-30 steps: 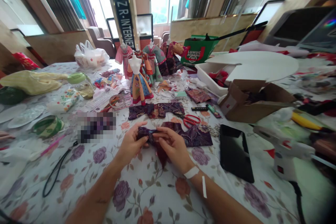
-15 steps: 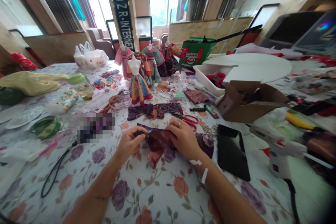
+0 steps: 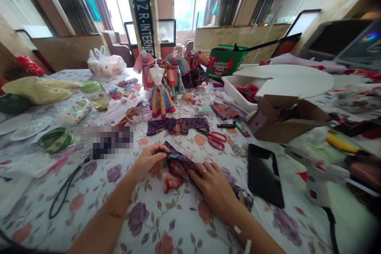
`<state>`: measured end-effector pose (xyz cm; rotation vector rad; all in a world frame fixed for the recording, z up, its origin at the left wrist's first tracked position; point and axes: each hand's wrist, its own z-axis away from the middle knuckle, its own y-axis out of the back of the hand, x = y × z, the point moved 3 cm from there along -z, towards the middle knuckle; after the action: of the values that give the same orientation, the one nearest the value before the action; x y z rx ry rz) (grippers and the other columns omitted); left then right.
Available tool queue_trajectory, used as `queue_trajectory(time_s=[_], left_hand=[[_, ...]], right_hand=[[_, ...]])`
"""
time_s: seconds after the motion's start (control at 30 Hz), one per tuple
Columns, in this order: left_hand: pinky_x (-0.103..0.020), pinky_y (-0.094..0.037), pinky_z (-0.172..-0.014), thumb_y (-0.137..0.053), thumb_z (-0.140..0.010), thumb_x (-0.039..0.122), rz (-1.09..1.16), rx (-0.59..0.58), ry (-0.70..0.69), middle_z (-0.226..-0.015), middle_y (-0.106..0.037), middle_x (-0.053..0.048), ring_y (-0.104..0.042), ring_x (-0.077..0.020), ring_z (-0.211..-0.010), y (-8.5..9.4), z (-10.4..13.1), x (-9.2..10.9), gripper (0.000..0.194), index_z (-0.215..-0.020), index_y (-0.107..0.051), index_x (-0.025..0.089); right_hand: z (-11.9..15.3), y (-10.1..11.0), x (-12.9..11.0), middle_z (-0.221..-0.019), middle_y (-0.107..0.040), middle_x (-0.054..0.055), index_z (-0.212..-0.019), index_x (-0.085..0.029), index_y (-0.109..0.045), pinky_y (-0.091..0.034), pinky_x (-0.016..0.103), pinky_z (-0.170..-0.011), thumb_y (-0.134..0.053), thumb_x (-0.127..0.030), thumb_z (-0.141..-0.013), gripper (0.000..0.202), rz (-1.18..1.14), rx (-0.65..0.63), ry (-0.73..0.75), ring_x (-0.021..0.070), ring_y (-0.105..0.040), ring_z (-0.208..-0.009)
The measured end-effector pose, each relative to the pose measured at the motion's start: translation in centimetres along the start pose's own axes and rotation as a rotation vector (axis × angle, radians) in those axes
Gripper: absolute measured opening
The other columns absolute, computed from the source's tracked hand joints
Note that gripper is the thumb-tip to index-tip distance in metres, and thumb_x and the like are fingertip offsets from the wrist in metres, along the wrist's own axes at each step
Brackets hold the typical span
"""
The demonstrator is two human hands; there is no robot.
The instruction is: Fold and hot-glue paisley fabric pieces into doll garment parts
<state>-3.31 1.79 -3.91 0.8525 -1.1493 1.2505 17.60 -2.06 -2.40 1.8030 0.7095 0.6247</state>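
A dark purple patterned cloth piece (image 3: pixel 178 161) with a reddish-brown flap lies slanted on the flowered tablecloth (image 3: pixel 166 222). My left hand (image 3: pixel 150 158) pinches its upper left corner between thumb and fingers. Lower on the strip, my right hand (image 3: pixel 210 178) has its fingers closed on the cloth, and the strip's far end shows beyond that hand to the right. Red-handled scissors (image 3: pixel 217 140) lie above my right hand. Behind them is another dark patterned cloth piece (image 3: pixel 177 126), lying flat below a small dress form in an orange and blue skirt (image 3: pixel 162 99).
To the right are a black tablet (image 3: pixel 264 174), a glue gun (image 3: pixel 315 166) and an open cardboard box (image 3: pixel 288 117). On the left sit a green tape roll (image 3: pixel 56 139) and a lidded jar (image 3: pixel 95 95). Several dressed doll forms and a green bag (image 3: pixel 228 61) stand behind.
My right hand has moved down and slightly right, drawing the cloth into a downward slant. My left hand still pinches the corner. The scissors show more fully, and the view has shifted slightly.
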Motion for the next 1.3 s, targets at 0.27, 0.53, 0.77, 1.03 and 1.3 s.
queue_trajectory(time_s=[0.27, 0.53, 0.77, 1.03, 1.3], left_hand=[[-0.015, -0.028, -0.025, -0.066, -0.074, 0.040, -0.013, -0.008, -0.073, -0.041, -0.045, 0.009, -0.035, -0.0050, -0.024, -0.7, 0.3, 0.5, 0.028, -0.089, -0.058, 0.017], [-0.014, -0.027, -0.023, -0.064, -0.074, 0.038, -0.090, 0.087, -0.051, -0.047, -0.055, 0.005, -0.043, -0.0069, -0.026, -0.9, 0.4, 0.5, 0.030, -0.093, -0.058, 0.016], [-0.011, -0.024, -0.023, -0.062, -0.076, 0.035, -0.138, 0.066, -0.069, -0.044, -0.047, 0.009, -0.043, -0.0057, -0.026, -0.9, 0.0, -0.1, 0.026, -0.093, -0.056, 0.016], [-0.014, -0.026, -0.022, -0.055, -0.078, 0.029, -0.204, 0.073, -0.072, -0.061, -0.062, 0.002, -0.034, -0.0018, -0.023, -0.8, -0.2, -0.2, 0.025, -0.098, -0.054, 0.015], [-0.015, -0.023, -0.025, -0.061, -0.076, 0.031, -0.314, 0.032, -0.088, -0.050, -0.051, 0.007, -0.035, -0.0029, -0.026, -1.2, 0.3, 0.4, 0.030, -0.100, -0.062, 0.014]], right_hand=[[-0.7, 1.5, 2.2, -0.095, -0.065, 0.015, -0.092, -0.010, -0.068, -0.042, 0.038, -0.073, -0.043, -0.005, -0.088, 0.025, 0.216, 0.200, 0.256, 0.0240, -0.053, -0.083], [-0.7, 1.4, 3.0, -0.094, -0.066, 0.013, -0.094, -0.011, -0.067, -0.043, 0.038, -0.077, -0.037, -0.006, -0.091, 0.030, 0.221, 0.264, 0.250, 0.0226, -0.053, -0.084], [0.1, -0.5, 2.5, -0.085, -0.063, 0.010, -0.099, -0.011, -0.065, -0.045, 0.034, -0.070, -0.048, -0.006, -0.086, 0.022, -0.030, 0.079, 0.042, 0.0208, -0.052, -0.074], [0.2, -0.7, 2.8, -0.087, -0.061, 0.012, -0.106, -0.008, -0.063, -0.046, 0.037, -0.073, -0.045, -0.008, -0.085, 0.027, -0.210, 0.199, -0.033, 0.0220, -0.049, -0.079], [0.1, -0.6, 2.7, -0.082, -0.060, 0.009, -0.088, -0.014, -0.066, -0.042, 0.036, -0.073, -0.048, -0.010, -0.083, 0.019, -0.243, 0.131, -0.101, 0.0214, -0.050, -0.078]])
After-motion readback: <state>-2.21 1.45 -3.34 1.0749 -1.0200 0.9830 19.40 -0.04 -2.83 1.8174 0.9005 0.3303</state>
